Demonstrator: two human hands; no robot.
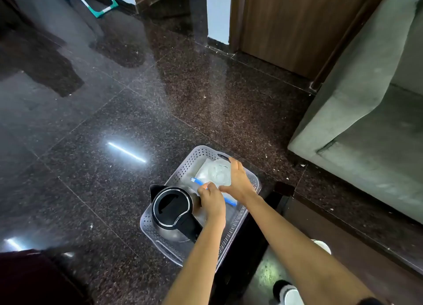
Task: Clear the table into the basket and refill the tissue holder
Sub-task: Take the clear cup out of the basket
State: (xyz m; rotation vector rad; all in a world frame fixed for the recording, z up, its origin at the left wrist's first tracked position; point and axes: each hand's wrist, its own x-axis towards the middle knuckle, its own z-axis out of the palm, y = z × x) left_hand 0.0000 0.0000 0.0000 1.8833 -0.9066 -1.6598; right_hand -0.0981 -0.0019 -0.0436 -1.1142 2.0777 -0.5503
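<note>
A person's left hand (211, 201), fingers curled, pinches the blue strip (196, 181) along the edge of a clear bag (216, 173). The right hand (240, 181) lies spread and flat on the same bag, its fingers straight and reaching toward the far rim. The bag lies in the far end of a grey perforated basket (194, 154). A black-lidded steel kettle (171, 207) stands in the near end, just beside the left hand. The basket sits low over a dark polished granite floor (114, 103), next to the dark frame of a desk (282, 190); whether it touches that frame cannot be told. A grey-green sofa (366, 112) stands to the right and a wooden door (286, 25) beyond. A black-and-white shoe (290, 293) shows at the lower edge.
</note>
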